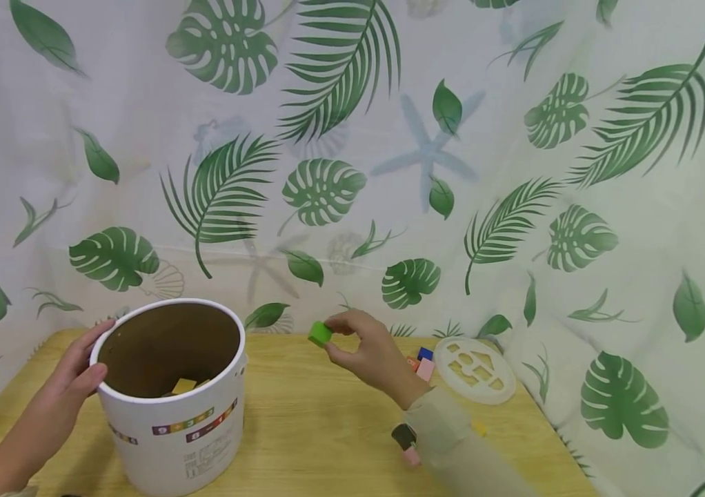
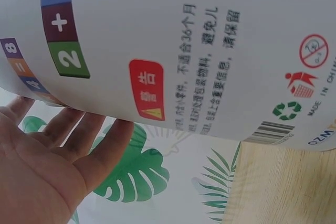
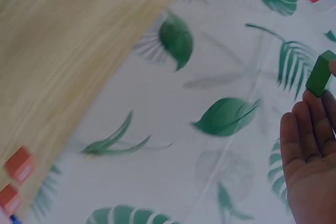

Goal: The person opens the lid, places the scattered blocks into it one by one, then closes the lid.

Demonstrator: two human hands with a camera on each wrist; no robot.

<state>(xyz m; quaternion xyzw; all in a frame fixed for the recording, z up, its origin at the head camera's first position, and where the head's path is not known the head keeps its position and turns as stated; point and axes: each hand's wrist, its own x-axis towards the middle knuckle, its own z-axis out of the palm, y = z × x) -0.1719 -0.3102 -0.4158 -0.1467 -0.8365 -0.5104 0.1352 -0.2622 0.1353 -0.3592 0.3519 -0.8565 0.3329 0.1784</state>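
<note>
At the left of the frame, a person's left hand [image 1: 62, 388] rests against a white bucket [image 1: 141, 452], fingers stretched along its outer side, thumb at the rim. Down inside I can make out yellow blocks [image 1: 184, 386]. Around the middle, well apart from the left, the right hand [image 1: 368, 352] pinches a green block [image 1: 319, 334] between thumb and fingers, above the wooden table [image 1: 303, 428] and in front of the leaf-printed curtain [image 1: 352, 90]. Right of centre, beyond that wrist, lie a red block [image 1: 412, 362], a blue block [image 1: 425, 353] and a pink block [image 1: 425, 370]; below, beside the sleeve [image 1: 452, 431], sits a dark block [image 1: 403, 436]. Farther right is a round white lid [image 1: 504, 386] with cut-out shapes, just beside the pink block
</note>
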